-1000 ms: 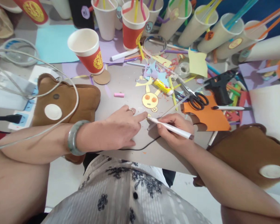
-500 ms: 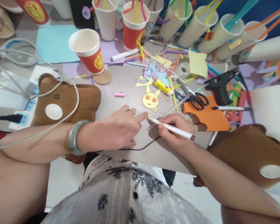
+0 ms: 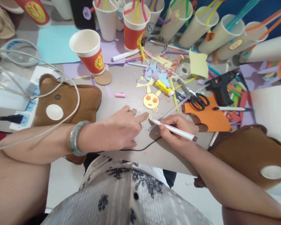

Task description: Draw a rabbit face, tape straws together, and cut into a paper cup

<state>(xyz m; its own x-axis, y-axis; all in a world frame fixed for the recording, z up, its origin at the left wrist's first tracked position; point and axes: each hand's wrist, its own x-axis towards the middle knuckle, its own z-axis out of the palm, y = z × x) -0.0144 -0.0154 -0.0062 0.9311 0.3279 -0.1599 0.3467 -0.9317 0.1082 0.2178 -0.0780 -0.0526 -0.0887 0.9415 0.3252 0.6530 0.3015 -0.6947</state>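
Note:
A white marker (image 3: 178, 131) is gripped in my right hand (image 3: 178, 128), its tip at a small yellow paper piece (image 3: 149, 117) with a dark drawn outline. The index finger of my left hand (image 3: 121, 128) reaches to the left edge of that piece, the other fingers loosely bent on the table and holding nothing else. Just beyond lies a round yellow paper face (image 3: 151, 100) with long ears and orange eyes. A second small yellow piece (image 3: 155, 110) with a heart drawn on it touches its lower edge. A pink marker cap (image 3: 120, 95) lies to the left.
A red and white paper cup (image 3: 90, 56) stands beyond my left hand. Scissors (image 3: 198, 98), a glue stick (image 3: 164, 87), a black glue gun (image 3: 222, 87) and paper scraps crowd the right. Brown cushions flank me; a white cable (image 3: 77, 93) crosses my left arm.
The marker tip has shifted slightly right and down, showing more of the small yellow piece. My left hand has hardly moved.

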